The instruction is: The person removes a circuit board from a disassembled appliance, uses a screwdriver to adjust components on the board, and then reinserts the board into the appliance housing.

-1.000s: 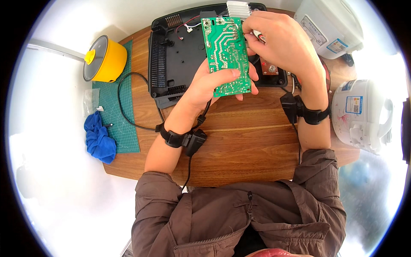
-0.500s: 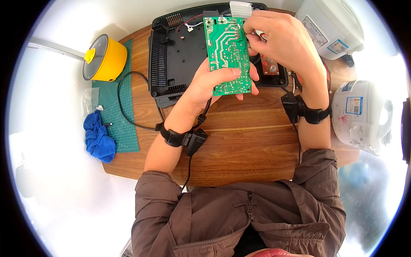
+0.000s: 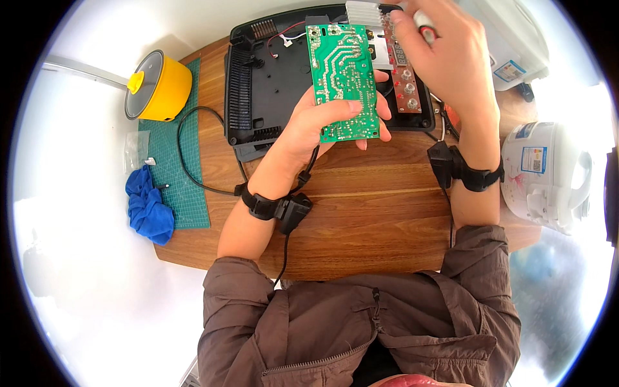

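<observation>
My left hand (image 3: 316, 126) holds a green circuit board (image 3: 342, 80) upright by its lower edge, solder side facing me, thumb across its front. A white-finned metal heat sink (image 3: 362, 11) shows at the board's top. Behind it lies the open black appliance base (image 3: 258, 84) with red and white wires (image 3: 287, 33). My right hand (image 3: 445, 58) is raised to the right of the board, fingers curled around a small red-and-white object (image 3: 423, 19) whose kind I cannot make out. Beneath that hand a brown strip board with buttons (image 3: 406, 80) lies in the base.
A yellow pot with a lid (image 3: 158, 87) stands at the back left beside a green cutting mat (image 3: 169, 161) and a blue cloth (image 3: 148, 209). A black cord (image 3: 193, 164) loops over the wooden table (image 3: 374, 219). White appliances (image 3: 548, 174) stand at the right.
My right hand has drawn away from the board's top edge to the right and upward. The brown strip board under it is now exposed. The left hand keeps the green board steady.
</observation>
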`<action>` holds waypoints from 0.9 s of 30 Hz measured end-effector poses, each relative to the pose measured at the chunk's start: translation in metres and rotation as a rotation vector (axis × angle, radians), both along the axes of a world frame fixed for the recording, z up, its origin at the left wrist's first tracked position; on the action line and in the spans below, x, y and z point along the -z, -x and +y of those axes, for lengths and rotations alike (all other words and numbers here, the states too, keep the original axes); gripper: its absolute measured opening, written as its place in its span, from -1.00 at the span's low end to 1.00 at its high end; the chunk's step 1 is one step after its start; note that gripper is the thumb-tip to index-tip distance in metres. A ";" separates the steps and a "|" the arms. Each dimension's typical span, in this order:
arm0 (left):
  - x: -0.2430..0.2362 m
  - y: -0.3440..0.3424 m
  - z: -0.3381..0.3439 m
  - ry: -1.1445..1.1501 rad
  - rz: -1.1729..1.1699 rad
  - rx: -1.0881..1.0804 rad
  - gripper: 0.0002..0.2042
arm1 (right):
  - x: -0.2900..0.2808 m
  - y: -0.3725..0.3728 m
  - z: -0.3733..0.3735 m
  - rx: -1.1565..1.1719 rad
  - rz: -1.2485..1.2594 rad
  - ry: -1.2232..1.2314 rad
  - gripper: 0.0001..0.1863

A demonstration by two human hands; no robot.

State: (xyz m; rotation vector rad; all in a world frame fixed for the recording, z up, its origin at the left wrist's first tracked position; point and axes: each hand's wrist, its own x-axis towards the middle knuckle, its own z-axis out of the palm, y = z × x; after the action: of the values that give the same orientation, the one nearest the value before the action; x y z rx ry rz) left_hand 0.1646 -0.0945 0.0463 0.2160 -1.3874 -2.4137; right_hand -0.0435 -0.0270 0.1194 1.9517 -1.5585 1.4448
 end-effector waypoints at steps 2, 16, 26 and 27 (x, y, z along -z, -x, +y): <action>0.001 -0.001 0.000 -0.003 0.008 0.003 -0.39 | -0.010 -0.006 0.011 0.028 -0.072 -0.038 -0.72; 0.001 0.000 -0.001 0.011 0.013 0.007 -0.38 | -0.003 0.001 0.004 -0.067 -0.181 0.201 -0.55; -0.002 -0.002 -0.001 0.019 -0.015 0.002 -0.37 | -0.005 -0.003 0.001 -0.068 -0.201 0.219 -0.53; -0.002 -0.001 -0.001 0.015 -0.012 0.002 -0.36 | -0.004 -0.003 0.001 -0.074 -0.204 0.218 -0.53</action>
State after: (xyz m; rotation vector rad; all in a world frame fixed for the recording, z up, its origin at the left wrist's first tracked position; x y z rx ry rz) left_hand 0.1661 -0.0955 0.0479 0.2262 -1.4106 -2.4066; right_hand -0.0405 -0.0257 0.1238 1.8010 -1.3504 1.8099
